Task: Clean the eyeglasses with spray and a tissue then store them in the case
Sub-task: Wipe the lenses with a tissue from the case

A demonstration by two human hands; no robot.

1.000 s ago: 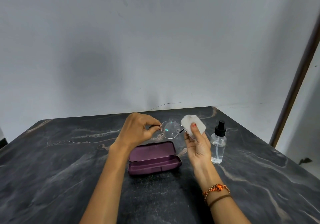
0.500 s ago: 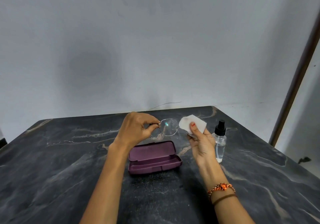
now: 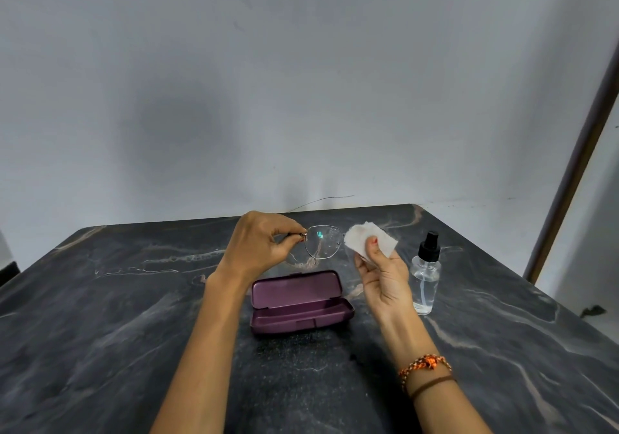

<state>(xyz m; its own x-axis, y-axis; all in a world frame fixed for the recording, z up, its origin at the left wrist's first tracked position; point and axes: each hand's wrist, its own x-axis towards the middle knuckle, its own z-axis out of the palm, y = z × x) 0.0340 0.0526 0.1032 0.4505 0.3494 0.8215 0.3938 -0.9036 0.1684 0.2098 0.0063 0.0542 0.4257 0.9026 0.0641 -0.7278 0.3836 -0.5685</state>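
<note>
My left hand [image 3: 261, 246] pinches the thin-framed eyeglasses [image 3: 322, 242] at their left hinge and holds them up above the table. One lens shows, with droplets on it. The other lens is hidden behind a white tissue [image 3: 365, 241], which my right hand [image 3: 385, 276] pinches with the thumb on top. Below the glasses lies an open purple case [image 3: 298, 301], lid tilted back, nothing inside. A clear spray bottle [image 3: 426, 274] with a black nozzle stands upright just right of my right hand.
Everything sits on a dark marbled table [image 3: 134, 316] pushed against a pale wall. The table's right edge runs diagonally near a brown door frame [image 3: 576, 165]. A thin wire [image 3: 321, 200] lies along the wall at the table's back edge.
Both hands have shifted slightly upward and away from me. The tissue has stayed over the right lens while the thumb moved across it.
</note>
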